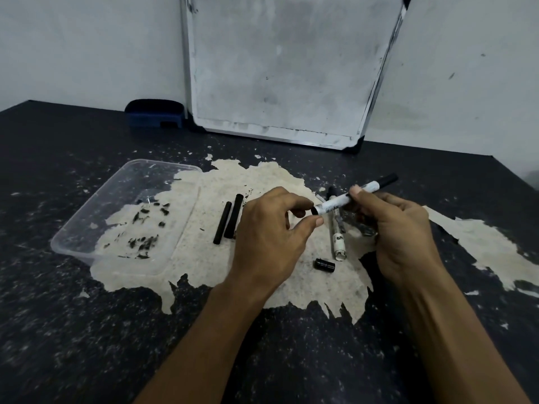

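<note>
The marker [347, 199] is held in the air above the middle of the table [87, 330], tilted so that its black capped end points far and right and its black butt end points near and left. The right hand [399, 228] grips the white barrel, thumb on top and fingers curled under it. The left hand [271, 231] pinches the butt end narrowly between forefinger and thumb, its other fingers loosely curled.

Just below the marker a second marker [338, 237] lies on the table, lengthwise near to far, partly hidden by the right hand. A loose black cap [324, 264] lies just near its near end. Left of the left hand two black rods [229, 220] lie side by side, touching or nearly so. All of these rest on a pale, ragged patch [204, 258] of the dark table.

Further left stands a clear tub [75, 253] with dark flecks in it. At the far edge a smudged board [280, 68] leans on the wall, with a blue eraser [154, 115] just left of it.
</note>
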Tool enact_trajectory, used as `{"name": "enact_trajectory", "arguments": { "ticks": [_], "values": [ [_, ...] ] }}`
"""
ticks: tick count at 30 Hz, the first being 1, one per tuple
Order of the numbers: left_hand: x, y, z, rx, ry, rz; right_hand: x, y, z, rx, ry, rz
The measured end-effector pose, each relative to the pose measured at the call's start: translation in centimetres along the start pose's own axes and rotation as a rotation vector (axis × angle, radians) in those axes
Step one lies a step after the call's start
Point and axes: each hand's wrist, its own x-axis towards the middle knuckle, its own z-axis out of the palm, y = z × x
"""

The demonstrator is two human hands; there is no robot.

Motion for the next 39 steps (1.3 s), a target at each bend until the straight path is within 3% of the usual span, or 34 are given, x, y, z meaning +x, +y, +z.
{"name": "enact_trajectory", "arguments": {
  "ticks": [16, 33, 39],
  "values": [
    [0.1, -0.1, -0.2, -0.006, -0.040, 0.043, -0.5, -0.7, 0.0, 0.101, 0.001, 0.064],
    [0.1, 0.4, -1.0, -0.085, -0.034, -0.067, 0.3, -0.3, -0.4, 0.086, 0.033, 0.056],
    [0.2, 0.8, -0.8, 0.045, -0.048, 0.007, 0.0, -0.2, -0.1, 0.044, -0.002, 0.039]
  ]
}}
